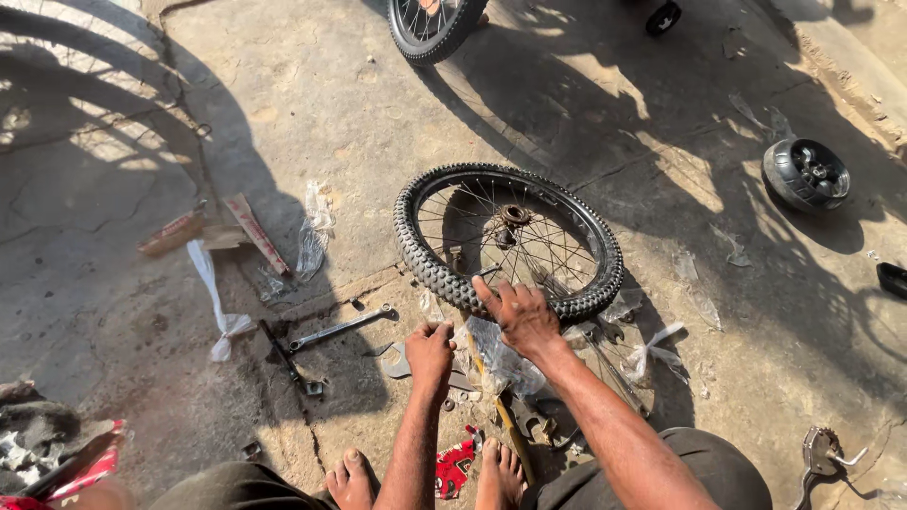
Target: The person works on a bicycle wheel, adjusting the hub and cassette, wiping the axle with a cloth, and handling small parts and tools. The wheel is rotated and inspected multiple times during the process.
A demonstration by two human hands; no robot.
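A spoked bicycle wheel (510,238) with a knobby black tyre lies flat on the concrete, its rusty hub (515,214) facing up. My right hand (518,314) rests palm-down on the tyre's near edge, fingers spread. My left hand (431,348) is curled closed just left of it, over a flat wrench and a clear plastic bag (501,357); whether it grips something small is hidden. My bare feet (351,480) show at the bottom, either side of a red packet (455,467).
A long spanner (340,327) and a dark tool (288,359) lie to the left, near torn wrappers and a cardboard box (253,231). Another wheel (430,26) stands at the top. A small grey wheel (806,174) sits at right. A metal part (820,451) lies bottom right.
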